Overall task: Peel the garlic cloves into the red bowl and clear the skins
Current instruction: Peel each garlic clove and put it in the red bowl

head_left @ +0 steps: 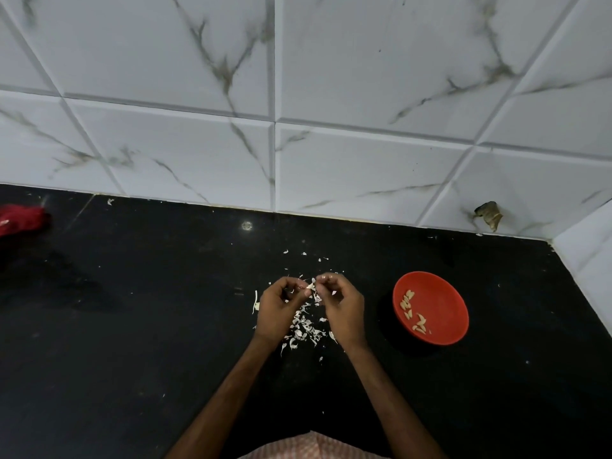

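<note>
Over the black counter, my left hand [280, 309] and my right hand [342, 306] meet fingertip to fingertip. Both pinch one small pale garlic clove [310, 286] held between them. Below the hands a scatter of white garlic skins [304, 326] lies on the counter, with a few flakes further back. To the right stands the red bowl [443, 293], holding several peeled cloves [412, 313] along its left side.
A red cloth [21, 220] lies at the far left of the black counter [132, 309]. White marble-look tiled wall [298, 127] rises behind and turns a corner at the right. A chipped hole in the tile [488, 214] shows near that corner.
</note>
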`<state>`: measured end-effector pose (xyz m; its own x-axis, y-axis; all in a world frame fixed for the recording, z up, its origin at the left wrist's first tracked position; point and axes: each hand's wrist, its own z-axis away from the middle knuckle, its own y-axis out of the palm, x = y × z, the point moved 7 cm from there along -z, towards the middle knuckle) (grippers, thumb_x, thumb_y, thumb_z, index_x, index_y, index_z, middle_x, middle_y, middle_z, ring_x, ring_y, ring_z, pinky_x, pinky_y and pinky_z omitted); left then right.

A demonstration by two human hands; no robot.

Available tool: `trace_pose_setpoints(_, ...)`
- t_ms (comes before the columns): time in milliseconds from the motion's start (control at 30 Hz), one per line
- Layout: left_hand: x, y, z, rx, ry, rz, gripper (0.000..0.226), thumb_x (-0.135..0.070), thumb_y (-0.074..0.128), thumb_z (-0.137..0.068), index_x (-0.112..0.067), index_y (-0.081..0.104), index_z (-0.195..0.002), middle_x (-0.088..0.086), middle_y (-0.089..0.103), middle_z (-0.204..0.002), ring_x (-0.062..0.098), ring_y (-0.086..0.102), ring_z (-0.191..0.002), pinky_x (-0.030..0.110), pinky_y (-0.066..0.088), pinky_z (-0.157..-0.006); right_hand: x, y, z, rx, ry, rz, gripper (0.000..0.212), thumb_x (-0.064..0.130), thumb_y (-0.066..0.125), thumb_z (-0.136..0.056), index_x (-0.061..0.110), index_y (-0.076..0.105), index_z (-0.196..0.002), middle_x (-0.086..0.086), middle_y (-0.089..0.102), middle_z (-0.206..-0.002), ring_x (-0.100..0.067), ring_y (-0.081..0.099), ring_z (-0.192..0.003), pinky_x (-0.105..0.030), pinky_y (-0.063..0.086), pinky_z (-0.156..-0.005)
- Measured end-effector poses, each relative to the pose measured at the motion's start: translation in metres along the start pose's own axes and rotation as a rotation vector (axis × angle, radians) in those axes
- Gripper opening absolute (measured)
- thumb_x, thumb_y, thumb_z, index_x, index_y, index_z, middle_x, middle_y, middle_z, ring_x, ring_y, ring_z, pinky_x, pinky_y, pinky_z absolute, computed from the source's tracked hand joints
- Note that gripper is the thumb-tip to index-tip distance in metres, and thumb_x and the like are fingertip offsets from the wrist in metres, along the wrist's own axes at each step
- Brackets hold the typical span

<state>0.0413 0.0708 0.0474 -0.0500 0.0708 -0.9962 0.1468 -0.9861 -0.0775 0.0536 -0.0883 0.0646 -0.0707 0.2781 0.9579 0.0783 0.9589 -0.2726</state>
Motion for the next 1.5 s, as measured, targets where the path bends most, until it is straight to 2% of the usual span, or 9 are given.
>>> trace_pose_setpoints(67,-0.002,0.001,0.001,0.012,0.013,-0.01,0.008,-0.016,0.078,-0.085,-0.016,0.071,-0.089,-0.002,0.072,-0.085,0.01,0.061,-0.073,0.041,0.053,-0.075,-0.002,0.007,0.001,0.083,0.025,-0.089,0.013,0.012,0.069,-0.094,0.019,0.074,-0.103,0.007,0.074,-0.102,-0.015,0.07,-0.097,-0.034,0.059,-0.081)
trace_pose_setpoints(167,-0.004,0.002,0.001,0.062,0.031,0.015,0.007,-0.012,0.076,-0.086,-0.011,0.069,-0.087,-0.001,0.07,-0.081,0.007,0.059,-0.071,0.038,0.051,-0.072,-0.011,0.01,0.002,0.11,0.105,-0.191,0.005,0.012,0.071,-0.092,0.015,0.072,-0.089,-0.003,0.073,-0.09,-0.02,0.07,-0.081,-0.042,0.059,-0.073)
trace_pose_setpoints(267,-0.007,0.001,0.001,0.154,0.063,0.02,0.01,-0.011,0.075,-0.087,-0.009,0.066,-0.087,0.001,0.067,-0.08,0.009,0.057,-0.067,0.032,0.048,-0.066,-0.016,0.015,0.005,0.179,0.204,-0.323,0.011,0.008,0.07,-0.093,-0.001,0.065,-0.088,-0.009,0.07,-0.081,-0.02,0.064,-0.073,-0.035,0.055,-0.062)
trace_pose_setpoints(367,-0.008,-0.001,0.0,0.219,0.067,-0.005,0.012,-0.008,0.076,-0.086,-0.006,0.065,-0.088,0.006,0.069,-0.082,0.01,0.059,-0.064,0.027,0.047,-0.063,-0.019,0.017,0.006,0.247,0.273,-0.321,0.009,0.007,0.069,-0.093,0.001,0.065,-0.088,-0.01,0.071,-0.084,-0.021,0.065,-0.077,-0.03,0.056,-0.062)
trace_pose_setpoints(533,-0.009,-0.006,-0.003,0.273,0.094,-0.18,0.013,-0.016,0.08,-0.084,-0.016,0.067,-0.086,-0.004,0.071,-0.082,0.007,0.055,-0.06,0.024,0.046,-0.06,-0.015,0.015,0.002,0.322,0.217,-0.172,0.01,0.012,0.073,-0.091,0.005,0.066,-0.087,-0.001,0.074,-0.084,-0.015,0.07,-0.081,-0.031,0.06,-0.064)
trace_pose_setpoints(733,-0.007,-0.006,-0.004,0.256,0.097,-0.284,0.016,-0.039,0.077,-0.084,-0.028,0.066,-0.087,-0.007,0.072,-0.088,0.014,0.066,-0.068,0.047,0.056,-0.069,-0.019,0.014,0.001,0.294,0.235,-0.19,0.013,0.012,0.072,-0.092,0.002,0.065,-0.09,-0.007,0.072,-0.09,-0.017,0.07,-0.083,-0.033,0.06,-0.064)
trace_pose_setpoints(1033,-0.013,0.001,-0.003,0.233,0.105,-0.119,0.009,-0.021,0.071,-0.093,-0.017,0.065,-0.088,-0.007,0.064,-0.08,0.003,0.056,-0.071,0.019,0.044,-0.064,-0.021,0.014,0.003,0.212,0.309,-0.392,0.011,0.009,0.068,-0.093,-0.002,0.068,-0.097,-0.007,0.075,-0.09,-0.018,0.07,-0.083,-0.029,0.06,-0.065)
trace_pose_setpoints(1167,-0.008,-0.001,-0.005,0.221,0.061,-0.047,0.009,-0.025,0.069,-0.093,-0.018,0.066,-0.088,-0.008,0.065,-0.079,0.006,0.056,-0.072,0.024,0.044,-0.065,-0.023,0.016,0.002,0.221,0.305,-0.446,0.015,0.001,0.066,-0.092,-0.005,0.069,-0.106,-0.01,0.076,-0.099,-0.022,0.072,-0.092,-0.032,0.062,-0.077)
trace_pose_setpoints(1500,-0.007,-0.002,-0.007,0.155,0.054,0.024,0.015,-0.025,0.071,-0.09,-0.012,0.065,-0.096,-0.001,0.065,-0.082,0.01,0.056,-0.072,0.027,0.047,-0.066,-0.02,0.014,0.002,0.171,0.303,-0.395,0.008,0.003,0.068,-0.093,0.007,0.071,-0.099,-0.008,0.075,-0.097,-0.017,0.071,-0.088,-0.03,0.06,-0.068)
